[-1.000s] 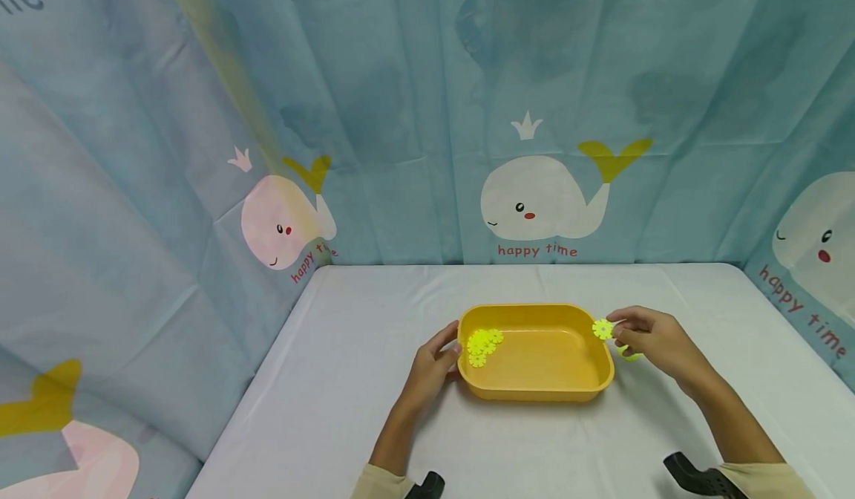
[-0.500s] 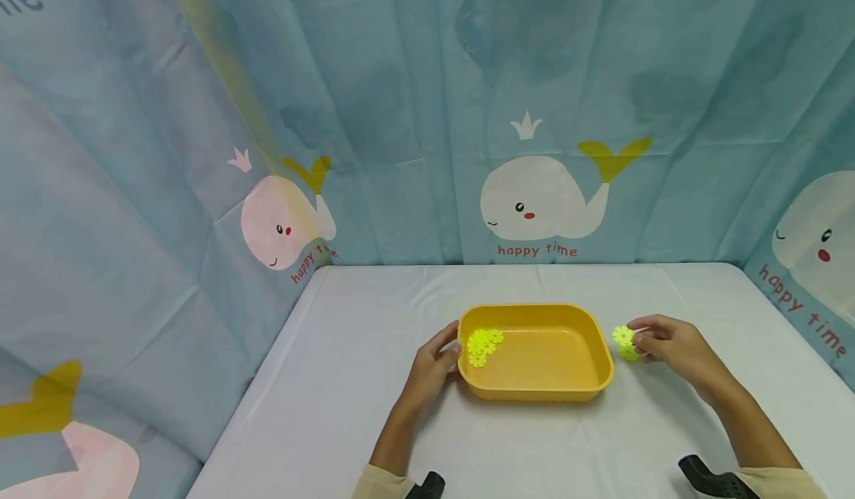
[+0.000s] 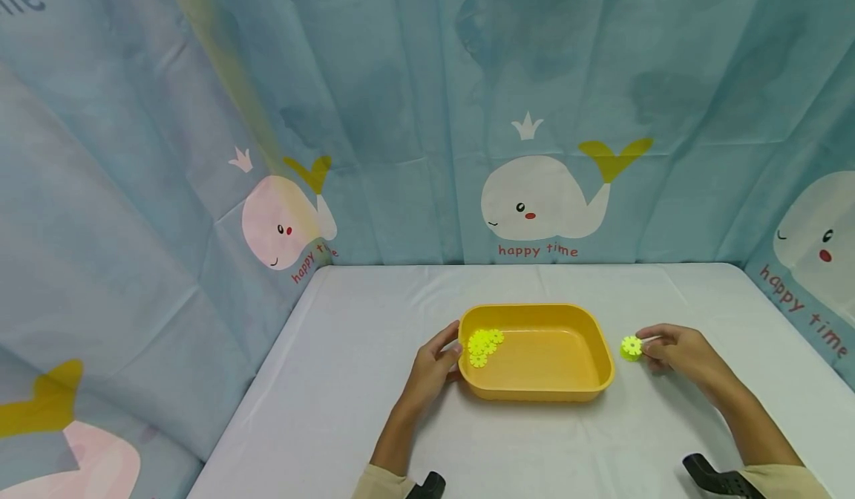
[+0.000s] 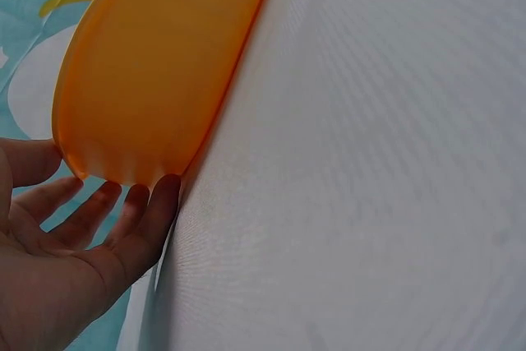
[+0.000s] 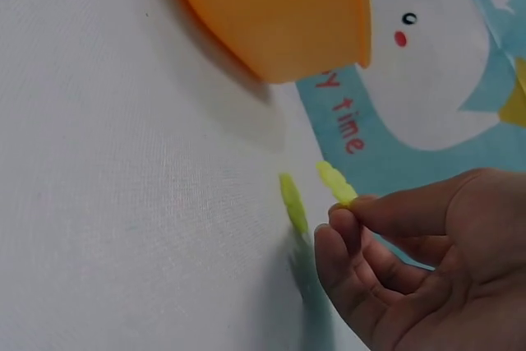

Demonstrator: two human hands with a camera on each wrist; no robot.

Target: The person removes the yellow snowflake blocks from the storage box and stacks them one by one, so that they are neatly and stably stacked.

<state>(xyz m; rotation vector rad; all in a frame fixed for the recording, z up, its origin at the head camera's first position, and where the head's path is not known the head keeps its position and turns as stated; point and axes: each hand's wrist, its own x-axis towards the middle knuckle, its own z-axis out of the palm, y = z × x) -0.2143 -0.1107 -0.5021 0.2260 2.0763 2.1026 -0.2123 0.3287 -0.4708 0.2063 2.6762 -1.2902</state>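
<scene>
A deep yellow-orange plastic basin (image 3: pixel 534 365) stands on the white table. My left hand (image 3: pixel 429 369) is at its left end, fingertips resting against the outside wall and rim; the left wrist view shows the fingers spread along that wall. Right of the basin, my right hand (image 3: pixel 683 352) pinches a bright yellow flower-shaped disc (image 3: pixel 631 345) between thumb and forefinger. A second flower disc (image 5: pixel 293 203) is close beside the held one in the right wrist view; from the head it is mostly hidden under it. Several like discs (image 3: pixel 482 347) lie grouped inside the basin's left end.
The white tablecloth (image 3: pixel 374 321) runs back to a blue curtain (image 3: pixel 401 187) printed with whales. A black band (image 3: pixel 718 478) is on the right wrist, and another black band (image 3: pixel 427 486) is on the left.
My right hand has moved right and slightly toward me with the pinched flower disc, from the basin's right rim to over the other disc. My left hand and the basin have stayed put.
</scene>
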